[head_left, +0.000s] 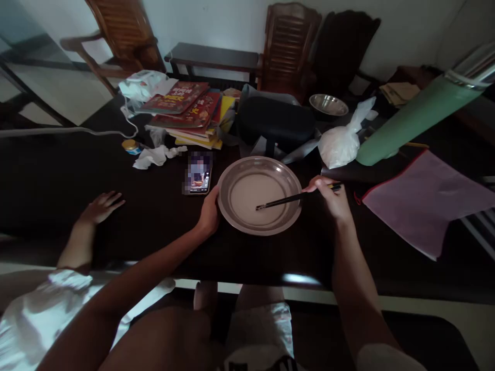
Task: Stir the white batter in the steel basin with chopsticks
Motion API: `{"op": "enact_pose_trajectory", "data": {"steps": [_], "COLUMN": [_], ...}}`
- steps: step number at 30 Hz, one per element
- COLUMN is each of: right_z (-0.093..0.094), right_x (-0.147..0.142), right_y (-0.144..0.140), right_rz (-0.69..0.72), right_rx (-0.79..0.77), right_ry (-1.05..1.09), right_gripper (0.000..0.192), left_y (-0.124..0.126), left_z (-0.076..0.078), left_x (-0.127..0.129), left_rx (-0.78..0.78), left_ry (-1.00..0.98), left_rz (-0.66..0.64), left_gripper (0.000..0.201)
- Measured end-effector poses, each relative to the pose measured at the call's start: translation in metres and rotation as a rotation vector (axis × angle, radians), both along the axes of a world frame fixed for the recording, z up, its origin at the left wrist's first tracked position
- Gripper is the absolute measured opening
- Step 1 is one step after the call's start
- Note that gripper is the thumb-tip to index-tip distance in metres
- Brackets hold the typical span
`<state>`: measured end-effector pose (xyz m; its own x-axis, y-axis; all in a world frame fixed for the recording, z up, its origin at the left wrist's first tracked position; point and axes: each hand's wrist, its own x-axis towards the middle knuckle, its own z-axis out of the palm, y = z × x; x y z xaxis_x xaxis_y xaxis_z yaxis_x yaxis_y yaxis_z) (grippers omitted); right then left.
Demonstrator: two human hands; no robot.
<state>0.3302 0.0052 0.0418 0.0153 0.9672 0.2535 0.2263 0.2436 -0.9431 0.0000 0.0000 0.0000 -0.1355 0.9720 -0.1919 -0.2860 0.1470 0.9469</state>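
A round metal bowl with a pale, whitish content stands on the dark table in front of me. At its left rim, my left hand grips the side, fingers partly hidden behind the bowl. My right hand, to the right of the bowl, is closed around a pair of dark chopsticks. Their tips reach down into the pale content near the bowl's middle. Just left of the bowl lies a phone with its screen lit.
Another person's hand rests on the table at left. Behind the phone are crumpled tissue, a small jar and stacked books. A black case, a tied bag of white powder, a green cylinder and a pinkish cloth surround the bowl.
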Motion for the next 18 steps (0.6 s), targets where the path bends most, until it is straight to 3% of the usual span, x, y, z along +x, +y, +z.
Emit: {"op": "enact_pose_trajectory", "data": {"steps": [3,7,13,18], "right_z": [0.001,0.002,0.005,0.003], "right_x": [-0.002,0.002,-0.003,-0.001], "right_y": [0.001,0.001,0.000,0.000], "right_rz": [0.039,-0.103,0.037,-0.091], "right_rx": [0.016,0.040,0.009,0.021], "right_ry": [-0.042,0.022,-0.063,-0.010], "right_gripper": [0.043,0.040,0.047,0.048], "left_y": [0.003,0.007,0.007,0.006], "left_z": [0.000,-0.001,-0.003,-0.008], "left_x": [0.001,-0.008,-0.019,-0.018], "left_rx": [0.014,0.092,0.178,0.150], "left_ry": [0.006,0.107,0.287,0.179], "left_rz": [-0.020,-0.102,-0.164,-0.189], "left_gripper": [0.038,0.044,0.049,0.063]}}
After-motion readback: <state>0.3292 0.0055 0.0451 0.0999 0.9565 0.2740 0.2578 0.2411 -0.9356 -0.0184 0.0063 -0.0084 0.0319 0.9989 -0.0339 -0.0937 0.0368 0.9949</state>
